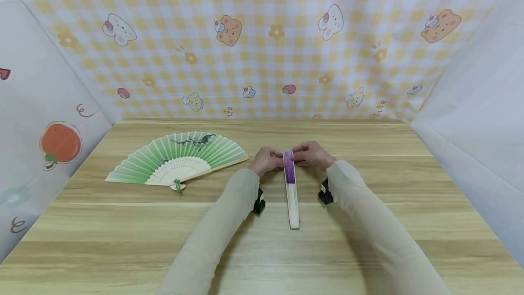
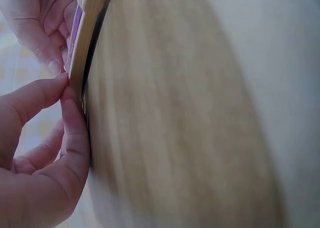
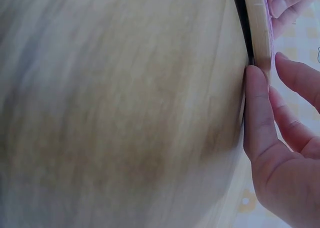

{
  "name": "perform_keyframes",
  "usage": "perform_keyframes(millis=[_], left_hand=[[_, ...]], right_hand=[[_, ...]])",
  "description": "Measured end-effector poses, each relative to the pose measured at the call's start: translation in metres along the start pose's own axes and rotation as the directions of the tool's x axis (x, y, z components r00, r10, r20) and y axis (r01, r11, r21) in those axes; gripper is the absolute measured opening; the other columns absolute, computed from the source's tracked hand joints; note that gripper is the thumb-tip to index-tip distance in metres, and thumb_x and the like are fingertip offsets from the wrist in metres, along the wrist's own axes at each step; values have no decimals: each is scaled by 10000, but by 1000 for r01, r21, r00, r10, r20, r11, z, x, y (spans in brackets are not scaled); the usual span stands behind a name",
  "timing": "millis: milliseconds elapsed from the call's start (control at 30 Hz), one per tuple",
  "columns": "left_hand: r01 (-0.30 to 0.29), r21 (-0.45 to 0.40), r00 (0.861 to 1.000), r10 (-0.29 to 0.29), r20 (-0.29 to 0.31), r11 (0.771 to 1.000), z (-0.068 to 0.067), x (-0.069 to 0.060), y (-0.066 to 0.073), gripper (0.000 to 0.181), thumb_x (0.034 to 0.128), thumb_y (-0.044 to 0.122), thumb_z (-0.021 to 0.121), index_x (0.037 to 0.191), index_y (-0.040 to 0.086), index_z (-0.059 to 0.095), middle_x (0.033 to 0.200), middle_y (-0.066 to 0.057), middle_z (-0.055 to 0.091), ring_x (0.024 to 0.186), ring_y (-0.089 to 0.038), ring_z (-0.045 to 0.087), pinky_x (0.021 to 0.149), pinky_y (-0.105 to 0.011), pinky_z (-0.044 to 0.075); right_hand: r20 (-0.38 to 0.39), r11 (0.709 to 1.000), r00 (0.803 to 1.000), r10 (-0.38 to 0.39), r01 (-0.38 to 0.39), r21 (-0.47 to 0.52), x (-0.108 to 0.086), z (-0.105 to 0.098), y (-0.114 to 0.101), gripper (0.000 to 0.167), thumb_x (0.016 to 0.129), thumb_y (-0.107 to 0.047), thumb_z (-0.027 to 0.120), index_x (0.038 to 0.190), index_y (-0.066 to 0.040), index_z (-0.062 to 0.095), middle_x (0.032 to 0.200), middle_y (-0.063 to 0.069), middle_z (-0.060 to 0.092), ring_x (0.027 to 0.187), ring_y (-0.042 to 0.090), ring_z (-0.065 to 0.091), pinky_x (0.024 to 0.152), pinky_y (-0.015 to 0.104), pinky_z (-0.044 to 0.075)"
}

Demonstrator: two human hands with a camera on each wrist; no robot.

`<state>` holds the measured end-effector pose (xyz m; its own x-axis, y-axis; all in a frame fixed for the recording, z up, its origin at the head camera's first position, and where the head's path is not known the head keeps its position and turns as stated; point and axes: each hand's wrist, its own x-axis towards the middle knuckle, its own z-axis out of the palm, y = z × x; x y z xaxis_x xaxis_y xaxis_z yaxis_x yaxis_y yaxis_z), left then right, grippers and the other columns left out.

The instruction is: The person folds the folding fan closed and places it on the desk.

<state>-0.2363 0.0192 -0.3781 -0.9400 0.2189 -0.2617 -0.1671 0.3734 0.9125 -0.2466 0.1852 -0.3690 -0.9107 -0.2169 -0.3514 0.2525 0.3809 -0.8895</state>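
A folded purple folding fan (image 1: 289,173) lies nearly upright in the head view, its purple end away from me and its pale ribs toward me. My left hand (image 1: 268,160) pinches its left edge near the far end; in the left wrist view the thumb and a finger (image 2: 74,120) meet at the wooden side. On the opposite edge my right hand (image 1: 312,155) holds the fan loosely. One fingertip (image 3: 257,80) touches its underside in the right wrist view, with another finger close to the purple face. Whether that second finger touches is hard to tell.
To the left, a green folding fan (image 1: 189,156) lies spread on the wooden table (image 1: 368,258), a green tassel at its pivot. A checked cloth (image 1: 278,58) hangs behind the table. White cloth flanks both sides. Black devices (image 1: 325,193) sit at both wrists.
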Motion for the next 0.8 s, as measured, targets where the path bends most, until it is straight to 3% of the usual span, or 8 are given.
perform_keyframes(millis=[433,800], left_hand=[[23,38,1000,-24,10,999,0,-1,2,357,727,32,681,1065,-28,586,951,-141,628,661,-151,583,587,-218,497],[16,-30,999,-15,32,999,-2,0,1,355,763,41,644,1094,-51,555,981,-160,620,704,-163,600,643,-231,521]], right_hand=[[9,1000,1000,8,-8,-8,0,1,1,368,872,8,515,1222,93,439,1184,235,504,1002,258,548,821,317,495],[4,1000,1000,-6,6,1,-5,-1,-2,343,891,19,474,1223,96,427,1148,249,521,912,209,576,796,307,506]])
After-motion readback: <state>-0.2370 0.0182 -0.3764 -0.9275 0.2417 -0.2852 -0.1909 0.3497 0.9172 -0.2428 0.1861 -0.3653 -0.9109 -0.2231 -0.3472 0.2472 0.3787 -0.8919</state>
